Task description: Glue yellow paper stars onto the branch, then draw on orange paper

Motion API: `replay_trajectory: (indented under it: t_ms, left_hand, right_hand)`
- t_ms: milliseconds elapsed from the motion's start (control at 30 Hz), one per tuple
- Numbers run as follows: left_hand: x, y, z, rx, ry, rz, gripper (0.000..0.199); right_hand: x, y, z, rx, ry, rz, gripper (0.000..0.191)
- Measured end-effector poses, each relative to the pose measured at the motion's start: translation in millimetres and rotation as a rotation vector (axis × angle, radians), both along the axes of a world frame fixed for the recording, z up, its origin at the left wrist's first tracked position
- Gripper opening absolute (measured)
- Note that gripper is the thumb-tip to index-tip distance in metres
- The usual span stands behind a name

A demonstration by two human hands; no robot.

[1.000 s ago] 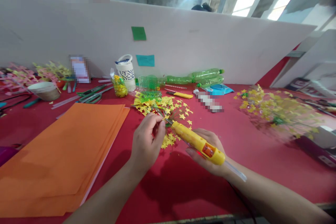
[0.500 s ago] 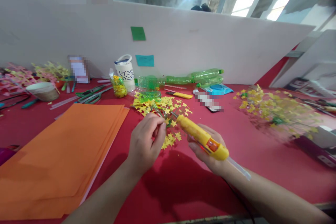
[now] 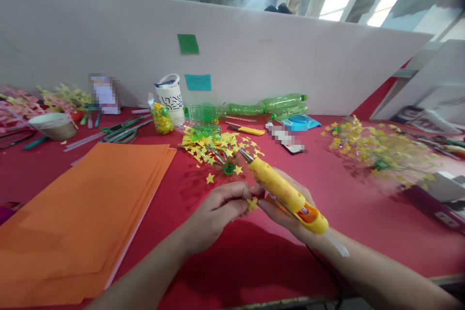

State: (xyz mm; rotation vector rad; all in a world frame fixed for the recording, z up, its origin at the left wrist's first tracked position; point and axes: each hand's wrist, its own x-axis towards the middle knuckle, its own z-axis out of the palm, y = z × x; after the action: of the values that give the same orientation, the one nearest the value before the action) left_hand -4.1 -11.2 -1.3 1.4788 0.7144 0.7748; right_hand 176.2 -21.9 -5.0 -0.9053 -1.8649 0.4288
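My left hand pinches a small yellow star at its fingertips. My right hand is wrapped round a yellow hot glue gun, its metal nozzle pointing up and left and a clear glue stick jutting from the back. The right fingertips meet the star's edge, close to the left ones. Just beyond the hands is a green plastic piece with thin spread strips, with yellow stars at some strips. Behind it lies a heap of loose yellow stars.
Orange sheets are stacked at left. Scissors, a white cup, green bottles and a yellow cutter knife line the back. At right stands a spray of yellow stars. A cord runs under my right arm.
My left hand has come back from the stars towards me and right, and now shows a star in its fingertips. The glue gun has shifted slightly. Stars lying before the green piece no longer show.
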Motion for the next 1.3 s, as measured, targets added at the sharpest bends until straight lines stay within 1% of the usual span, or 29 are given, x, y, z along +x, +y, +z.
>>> replay_trajectory:
  t_ms: [100, 233, 300, 367, 400, 467, 567, 633, 667, 733, 833, 933, 1000, 1100, 1167, 1233, 1300]
  left_hand:
    - [-0.2, 0.6, -0.6, -0.033, -0.011, -0.047, 0.013]
    - [-0.2, 1.0, -0.3, 0.002, -0.012, -0.069, 0.016]
    - [0.3, 0.8, 1.2, 0.029, 0.004, -0.067, 0.017]
    - [0.4, 0.7, 3.5, 0.077, 0.03, -0.059, 0.017]
    - [0.0, 0.9, 4.6, 0.126, 0.05, -0.037, 0.016]
    - [-2.2, 2.2, 5.9, 0.303, 0.125, 0.069, 0.014]
    - [-6.7, 5.9, 3.1, 0.728, 0.317, 0.291, 0.005]
    - [-7.6, 8.3, -1.8, 0.964, 0.45, 0.374, 0.006]
    - [-6.9, 9.1, -4.8, 1.033, 0.5, 0.399, 0.008]
    - [-3.4, 9.1, -10.6, 1.114, 0.566, 0.437, 0.014]
    - [5.4, 6.2, -17.1, 1.181, 0.623, 0.504, 0.017]
    - [15.4, 3.9, -21.4, 1.224, 0.699, 0.557, 0.021]
    - [21.5, 4.9, -24.6, 1.242, 0.748, 0.574, 0.021]
    - [28.3, 9.5, -31.0, 1.251, 0.79, 0.59, 0.016]
    - [30.7, 13.4, -36.0, 1.249, 0.799, 0.598, 0.012]
    - [31.6, 16.8, -40.7, 1.244, 0.79, 0.619, 0.009]
    - [31.5, 19.3, -44.0, 1.229, 0.77, 0.647, 0.009]
  right_hand:
    - [-0.5, -2.1, 4.7, -0.016, 0.021, 0.055, 0.012]
    - [-0.8, -4.6, 10.1, -0.014, -0.002, 0.102, 0.01]
    - [-1.3, -6.2, 11.3, -0.012, -0.012, 0.092, 0.01]
    - [-1.1, -7.4, 11.9, -0.012, 0.003, 0.043, 0.009]
    - [-0.4, -7.5, 12.1, -0.011, 0.012, 0.009, 0.008]
    - [2.7, -5.7, 12.1, -0.002, 0.018, -0.058, 0.006]
    - [11.6, 2.4, 10.2, 0.019, -0.023, -0.099, 0.004]
    - [18.5, 9.8, 7.2, 0.036, -0.078, -0.101, 0.005]
    - [21.9, 13.3, 5.4, 0.046, -0.11, -0.101, 0.006]
    - [27.8, 19.4, 2.4, 0.067, -0.162, -0.123, 0.007]
    - [34.4, 25.4, 2.1, 0.065, -0.218, -0.133, 0.006]
    - [38.8, 29.2, 6.4, 0.053, -0.262, -0.039, 0.005]
    - [41.0, 31.7, 8.7, 0.051, -0.269, -0.012, 0.004]
    - [42.9, 35.2, 8.8, 0.031, -0.264, 0.0, 0.004]
    - [42.1, 36.8, 7.0, 0.031, -0.267, 0.054, 0.003]
    - [39.6, 37.7, 4.5, 0.058, -0.27, 0.098, 0.004]
    - [36.2, 38.2, 1.6, 0.096, -0.27, 0.099, 0.007]
